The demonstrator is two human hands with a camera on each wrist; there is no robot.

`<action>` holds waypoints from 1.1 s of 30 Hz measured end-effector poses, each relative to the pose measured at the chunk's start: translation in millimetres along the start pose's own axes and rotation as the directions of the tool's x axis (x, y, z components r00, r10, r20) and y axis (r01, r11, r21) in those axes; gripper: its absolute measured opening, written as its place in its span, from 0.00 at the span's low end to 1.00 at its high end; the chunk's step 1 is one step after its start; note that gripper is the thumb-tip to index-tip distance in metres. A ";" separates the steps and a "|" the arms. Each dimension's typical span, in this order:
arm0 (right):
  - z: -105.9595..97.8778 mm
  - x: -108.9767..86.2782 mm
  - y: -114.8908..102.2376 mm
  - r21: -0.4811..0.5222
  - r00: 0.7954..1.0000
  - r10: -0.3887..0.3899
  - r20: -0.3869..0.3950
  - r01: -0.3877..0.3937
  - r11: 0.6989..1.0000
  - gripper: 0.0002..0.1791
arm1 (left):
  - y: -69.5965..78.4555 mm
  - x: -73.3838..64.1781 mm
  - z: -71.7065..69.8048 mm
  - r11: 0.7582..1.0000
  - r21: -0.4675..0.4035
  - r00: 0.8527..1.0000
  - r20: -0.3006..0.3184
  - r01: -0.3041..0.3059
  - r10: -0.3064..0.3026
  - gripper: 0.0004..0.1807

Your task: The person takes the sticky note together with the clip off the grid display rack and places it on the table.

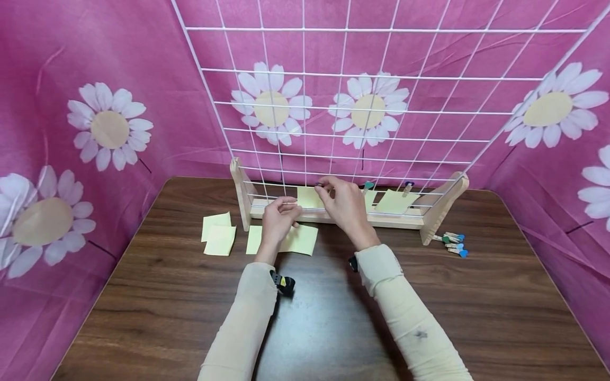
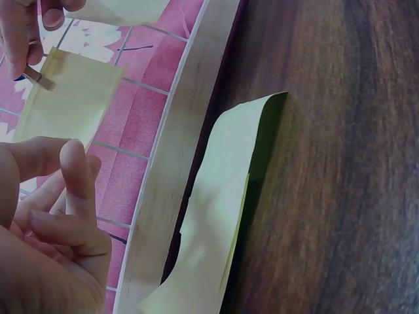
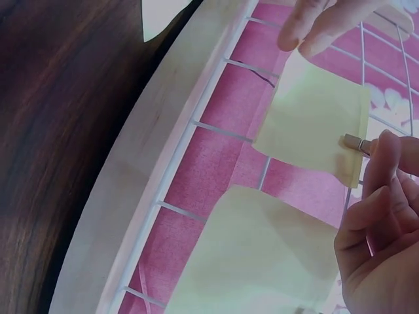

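Observation:
A pale yellow paper note (image 1: pixel 308 197) lies against the lower part of the white wire grid (image 1: pixel 333 111). My left hand (image 1: pixel 278 219) pinches one lower corner of it between thumb and finger. At its upper edge, my right hand (image 1: pixel 344 203) pinches a small wooden clothespin (image 3: pixel 355 143), whose jaws sit over the paper. In the left wrist view a bit of blue shows on that clothespin (image 2: pixel 39 80). To the right, another note (image 1: pixel 395 202) hangs under a dark blue-topped clothespin (image 1: pixel 408 188), and a partly hidden note (image 1: pixel 370 199) hangs under a green-topped clothespin (image 1: pixel 368 186).
Wooden feet and a bottom bar (image 1: pixel 400 220) support the grid. Loose notes (image 1: pixel 300 241) lie below my left hand, with two overlapping notes (image 1: pixel 219 241) farther left. Several clothespins (image 1: pixel 455 244) with blue and green tops lie beside the right foot. Pink flowered cloth (image 1: pixel 181 106) hangs behind.

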State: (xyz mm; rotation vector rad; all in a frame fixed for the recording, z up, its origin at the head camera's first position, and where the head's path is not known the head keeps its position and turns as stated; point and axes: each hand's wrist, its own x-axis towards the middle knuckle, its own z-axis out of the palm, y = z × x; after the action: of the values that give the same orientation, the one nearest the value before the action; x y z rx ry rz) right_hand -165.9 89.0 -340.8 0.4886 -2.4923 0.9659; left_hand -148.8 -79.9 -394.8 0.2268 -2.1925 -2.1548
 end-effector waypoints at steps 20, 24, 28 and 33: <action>16.5 -11.4 13.2 0.009 0.967 -0.134 -0.219 0.139 0.990 0.07 | -0.7 -0.6 2.3 1.000 0.004 1.000 0.005 0.031 -0.031 0.06; 19.8 -11.8 13.7 0.033 0.964 -0.135 -0.227 0.146 0.989 0.05 | -2.6 -2.7 1.0 0.999 -0.003 0.999 0.014 0.032 -0.032 0.04; 21.9 -11.0 14.2 0.052 0.960 -0.132 -0.245 0.149 0.987 0.04 | -2.9 -4.4 -1.4 0.999 -0.016 0.999 0.034 0.038 -0.037 0.04; 24.0 -10.6 14.6 0.092 0.958 -0.111 -0.266 0.139 0.986 0.05 | -3.8 -7.6 -5.3 1.000 -0.007 0.998 0.064 0.030 -0.029 0.06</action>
State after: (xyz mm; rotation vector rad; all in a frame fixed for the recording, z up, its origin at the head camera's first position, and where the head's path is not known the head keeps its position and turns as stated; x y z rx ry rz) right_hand -169.8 84.2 -370.2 0.5115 -2.1570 1.0480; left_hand -140.3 -84.1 -398.1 0.1942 -2.2278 -2.2158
